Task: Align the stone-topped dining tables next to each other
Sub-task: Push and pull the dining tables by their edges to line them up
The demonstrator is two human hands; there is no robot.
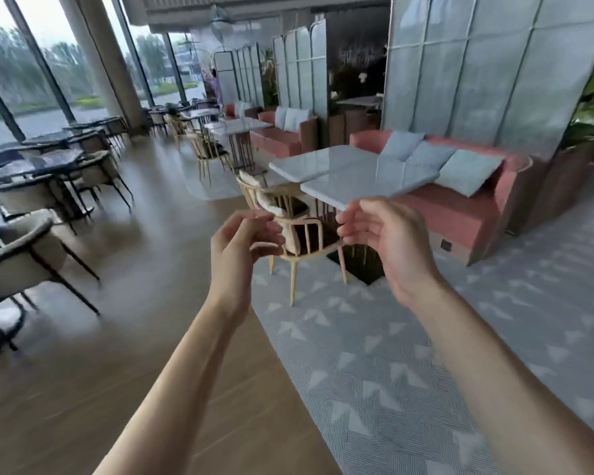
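Two pale stone-topped tables stand ahead beside a pink sofa: the nearer table (pixel 367 186) and the farther table (pixel 323 161). Their tops meet at a slight angle, so the edges do not run in one line. My left hand (pixel 244 243) and my right hand (pixel 381 241) are raised in front of me, well short of the tables. Both have loosely curled fingers and hold nothing.
Two light wooden chairs (pixel 302 241) stand at the tables' near side. The pink sofa (pixel 460 207) with pale cushions runs behind them, backed by tall screens (pixel 477 73). Dark tables and grey chairs (pixel 24 248) fill the left by the windows. A patterned carpet (pixel 408 354) meets wooden floor (pixel 134 303).
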